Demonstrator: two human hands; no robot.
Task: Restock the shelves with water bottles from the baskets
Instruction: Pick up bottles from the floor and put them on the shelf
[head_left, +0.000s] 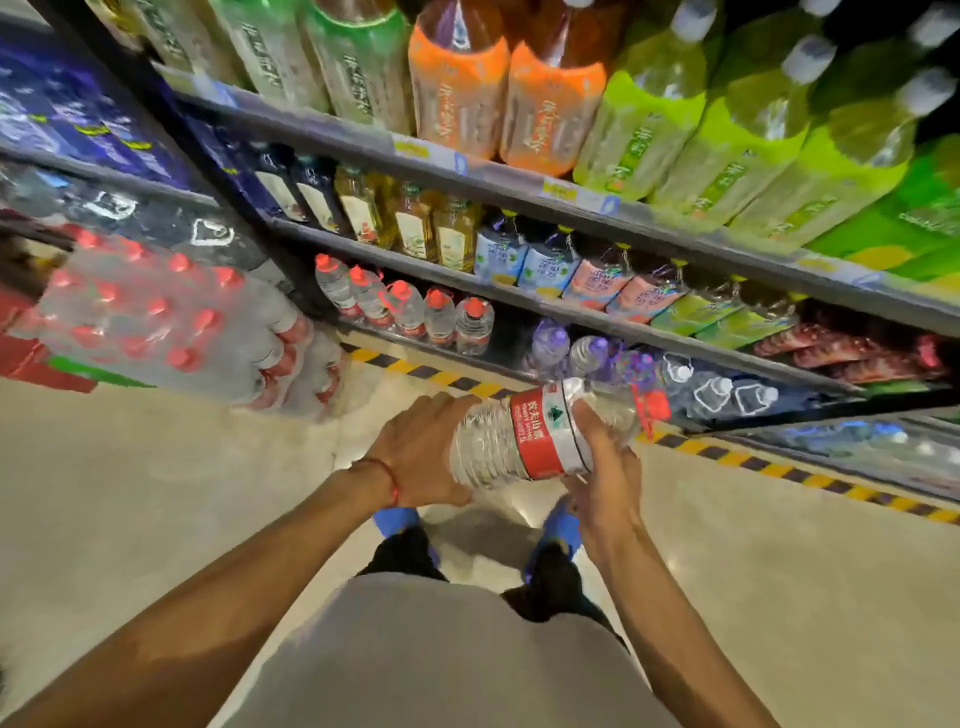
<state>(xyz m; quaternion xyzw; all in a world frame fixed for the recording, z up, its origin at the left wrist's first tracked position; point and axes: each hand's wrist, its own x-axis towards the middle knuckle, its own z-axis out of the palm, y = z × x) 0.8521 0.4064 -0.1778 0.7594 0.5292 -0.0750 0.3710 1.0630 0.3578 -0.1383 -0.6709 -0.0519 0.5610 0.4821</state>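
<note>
Several stocked shelves (519, 193) above glossy beige floor (156, 493), yellow-black striped edge (779, 466)

- Wrist: thin red thread bracelet (388, 480), worn just behind the left hand (415, 452).
- Arms: both forearms (208, 597) bare.
- Torso: plain light grey top (441, 660).
- Legs: black trousers (402, 556).
- Feet: pair of blue shoes (395, 519), rounded toes.

Beige glossy floor (156, 493), yel/blk hazard tape (810, 479) along dark shelving (498, 174) base.
</note>
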